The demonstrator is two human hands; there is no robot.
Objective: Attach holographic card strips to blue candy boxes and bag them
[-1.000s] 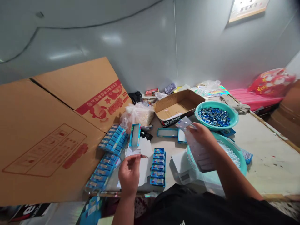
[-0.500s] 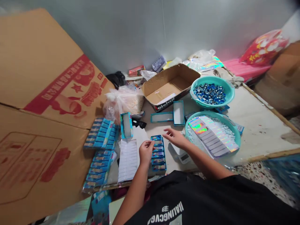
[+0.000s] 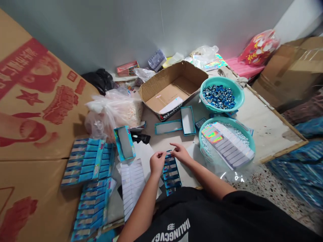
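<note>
A narrow blue box (image 3: 172, 174) with a row of small compartments lies on the table before me. Over its far end, my left hand (image 3: 157, 163) is closed in a pinch at the fingertips. My right hand (image 3: 181, 154) meets it from the right, thumb and fingers pinched and one finger stretched out. Whatever sits between the fingertips is too small to make out. Left of the box is a white ridged paper insert (image 3: 132, 183). Stacks of filled blue boxes (image 3: 84, 159) stand farther left.
A turquoise basin of blue shiny pieces (image 3: 241, 97) stands behind another basin (image 3: 202, 143) with white beads and a holographic card sheet (image 3: 228, 146). Open blue boxes (image 3: 188, 120) lie before a cardboard tray (image 3: 176, 89). A large carton (image 3: 30, 144) rises at left.
My right hand has moved left from beside the box to my left hand's fingertips, its fingers now closing. The left hand stays pinched over the box. The view has shifted.
</note>
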